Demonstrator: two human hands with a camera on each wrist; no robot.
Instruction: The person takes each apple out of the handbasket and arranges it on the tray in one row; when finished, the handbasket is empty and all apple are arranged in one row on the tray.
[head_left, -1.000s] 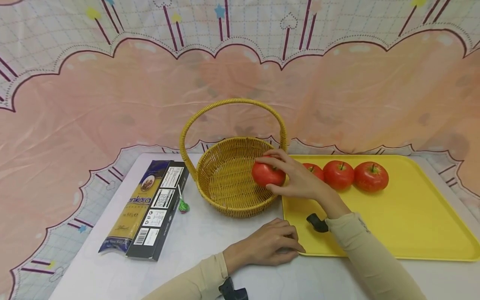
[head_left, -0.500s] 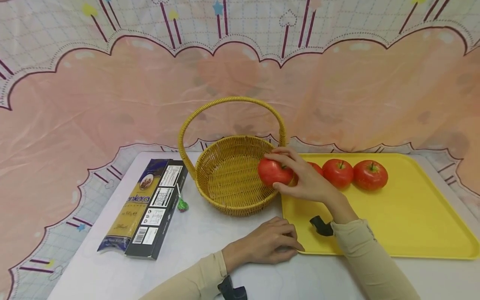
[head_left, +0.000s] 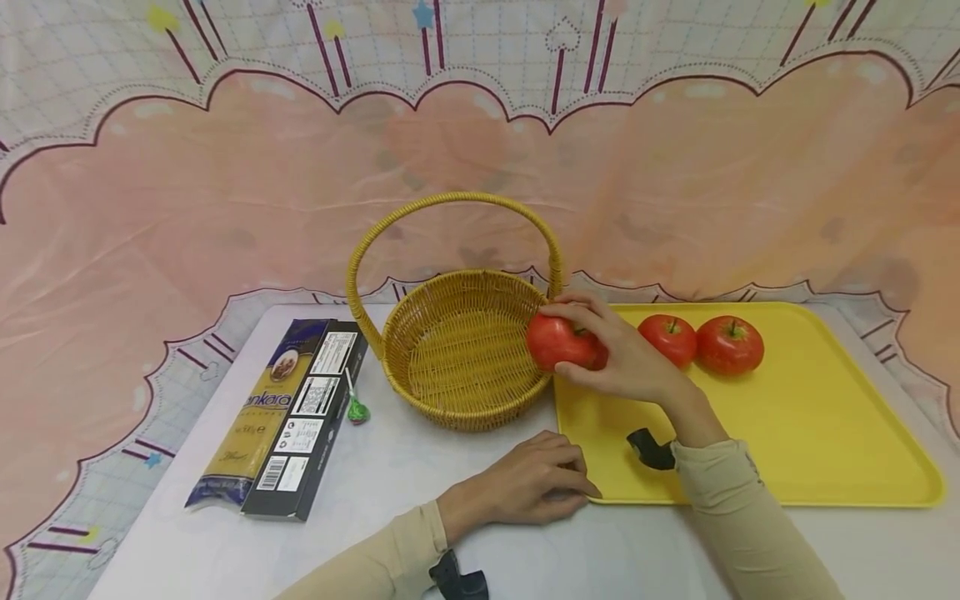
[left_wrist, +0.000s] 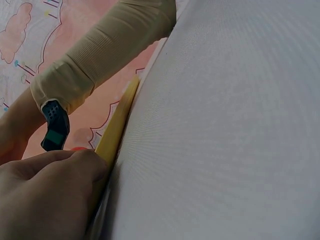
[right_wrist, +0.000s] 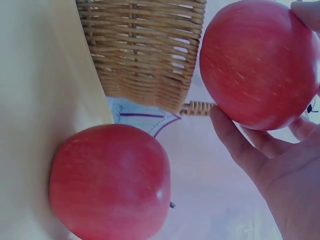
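My right hand point(head_left: 630, 358) grips a red apple point(head_left: 553, 342) between thumb and fingers, beside the basket's right rim. The right wrist view shows this held apple point(right_wrist: 260, 65) raised, while another apple point(right_wrist: 110, 182) rests on the tray below it. In the head view that lower apple is mostly hidden behind the hand and the held one. A yellow wicker basket point(head_left: 468, 417) with a tall handle stands to the left, its visible inside bare. Low on the table, my left hand point(head_left: 525, 483) rests with loosely bent fingers, touching the near left corner of the yellow tray point(head_left: 810, 450).
Two more red apples point(head_left: 667, 340) sit side by side on the tray's far part. Left of the basket lie a gold-and-blue packet point(head_left: 258, 417), a black box point(head_left: 303, 425) with white labels, and a green-wrapped lollipop point(head_left: 357, 410). Patterned cloth point(head_left: 450, 167) hangs behind the table.
My right hand has carried the apple rightward, from over the basket to its right rim and the tray's left edge. The left hand stays at the tray corner. The head view has shifted slightly.
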